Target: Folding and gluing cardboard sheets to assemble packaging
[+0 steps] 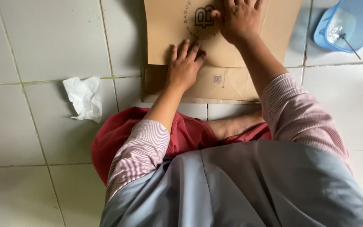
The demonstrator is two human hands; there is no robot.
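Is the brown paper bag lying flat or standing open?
Flat. The brown paper bag lies on the tiled floor, its bottom flap folded over, with the left hand and right hand pressing it.

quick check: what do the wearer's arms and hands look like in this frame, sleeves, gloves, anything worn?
Both arms wear pink-and-white fine-striped sleeves, pushed up so the forearms are bare. The left hand and right hand are bare: no gloves, and no rings or watch that I can see.

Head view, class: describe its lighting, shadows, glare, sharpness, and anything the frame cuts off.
Head view: soft, even daylight; the left hand and right hand cast only faint shadows on the brown paper bag; mild sheen on the white floor tiles, no harsh glare; sharp throughout, including the crumpled tissue; the blue plastic container and the bag's top are cut off by the frame edge.
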